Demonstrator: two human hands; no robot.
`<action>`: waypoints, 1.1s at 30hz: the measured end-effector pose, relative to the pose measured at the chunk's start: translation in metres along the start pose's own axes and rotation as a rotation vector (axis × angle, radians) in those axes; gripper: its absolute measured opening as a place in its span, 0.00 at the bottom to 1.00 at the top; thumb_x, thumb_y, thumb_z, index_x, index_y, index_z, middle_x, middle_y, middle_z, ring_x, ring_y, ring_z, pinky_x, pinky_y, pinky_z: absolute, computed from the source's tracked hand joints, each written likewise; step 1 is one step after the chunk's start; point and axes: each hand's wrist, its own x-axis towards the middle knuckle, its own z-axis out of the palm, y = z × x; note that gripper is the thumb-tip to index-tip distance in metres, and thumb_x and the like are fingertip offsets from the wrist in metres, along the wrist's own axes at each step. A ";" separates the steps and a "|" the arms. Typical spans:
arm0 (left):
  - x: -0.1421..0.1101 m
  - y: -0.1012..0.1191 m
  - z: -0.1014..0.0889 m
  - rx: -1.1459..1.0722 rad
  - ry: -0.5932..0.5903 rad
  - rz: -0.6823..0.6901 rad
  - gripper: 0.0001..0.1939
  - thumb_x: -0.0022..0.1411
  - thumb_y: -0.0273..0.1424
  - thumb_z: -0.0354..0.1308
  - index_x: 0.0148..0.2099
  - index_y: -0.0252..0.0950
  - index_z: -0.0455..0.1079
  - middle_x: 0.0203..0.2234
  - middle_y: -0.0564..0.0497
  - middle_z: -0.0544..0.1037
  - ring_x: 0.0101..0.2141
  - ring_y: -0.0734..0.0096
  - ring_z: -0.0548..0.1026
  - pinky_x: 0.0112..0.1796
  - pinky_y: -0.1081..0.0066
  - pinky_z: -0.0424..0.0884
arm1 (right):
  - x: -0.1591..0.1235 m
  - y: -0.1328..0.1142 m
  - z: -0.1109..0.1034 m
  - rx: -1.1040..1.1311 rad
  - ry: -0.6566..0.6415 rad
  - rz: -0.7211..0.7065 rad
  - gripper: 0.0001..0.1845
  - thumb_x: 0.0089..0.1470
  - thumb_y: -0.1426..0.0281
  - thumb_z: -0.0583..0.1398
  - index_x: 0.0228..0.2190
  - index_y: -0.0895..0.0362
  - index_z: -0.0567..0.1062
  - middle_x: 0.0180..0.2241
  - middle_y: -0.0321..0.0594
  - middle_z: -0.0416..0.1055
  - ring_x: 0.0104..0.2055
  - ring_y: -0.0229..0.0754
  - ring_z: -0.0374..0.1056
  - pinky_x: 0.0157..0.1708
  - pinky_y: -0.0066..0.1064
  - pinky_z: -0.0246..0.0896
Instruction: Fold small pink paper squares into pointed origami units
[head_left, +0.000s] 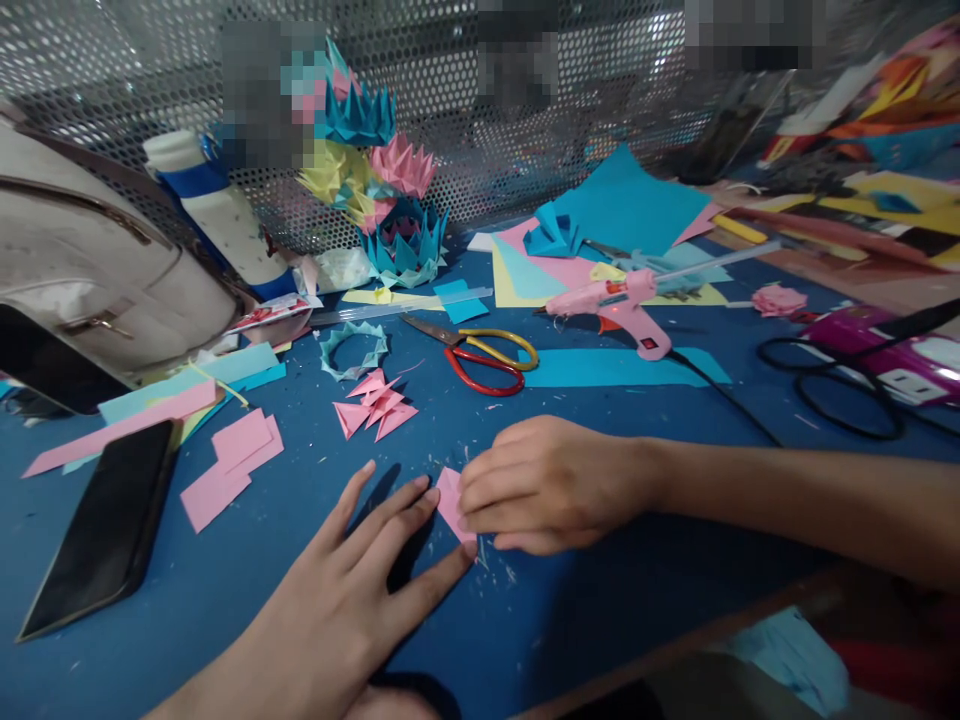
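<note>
A small piece of folded pink paper (450, 496) lies on the blue table between my hands. My left hand (360, 570) is spread, its fingertips touching the paper's left and lower edges. My right hand (540, 485) rests on the paper's right side with its fingers together, hiding part of it; whether they pinch it I cannot see. Just beyond lie several folded pink triangles (375, 403) in a pile and a ring of folded light-blue paper (354, 350). Flat pink paper pieces (232, 465) overlap to the left. Scissors (480, 355) with red and yellow handles lie open behind my right hand.
A pink glue gun (615, 300) with a black cord sits on a blue strip (675, 367). Coloured sheets (637, 205) and folded-paper flowers (405, 240) stand behind. At left are a phone (101, 525), a bag (97, 230) and a bottle (225, 220). A purple power strip (885, 355) is at right.
</note>
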 end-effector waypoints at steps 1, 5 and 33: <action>0.000 0.000 -0.001 -0.005 -0.005 0.008 0.44 0.67 0.64 0.35 0.74 0.43 0.50 0.61 0.39 0.68 0.69 0.49 0.51 0.66 0.44 0.31 | 0.000 0.001 0.000 -0.032 -0.003 0.029 0.14 0.68 0.66 0.54 0.46 0.59 0.77 0.46 0.39 0.78 0.50 0.39 0.72 0.36 0.32 0.62; 0.002 0.000 -0.005 -0.034 -0.007 0.055 0.45 0.67 0.63 0.36 0.73 0.39 0.53 0.64 0.43 0.66 0.69 0.51 0.51 0.66 0.44 0.25 | -0.002 0.007 0.003 -0.099 0.017 0.162 0.15 0.69 0.66 0.53 0.44 0.59 0.79 0.49 0.43 0.77 0.52 0.45 0.70 0.47 0.37 0.64; 0.005 -0.001 -0.003 -0.093 0.029 0.122 0.46 0.69 0.61 0.40 0.72 0.28 0.52 0.67 0.40 0.62 0.67 0.55 0.59 0.67 0.51 0.24 | 0.018 -0.015 0.007 0.403 0.120 0.471 0.16 0.67 0.74 0.55 0.55 0.61 0.70 0.49 0.47 0.71 0.51 0.40 0.67 0.51 0.30 0.62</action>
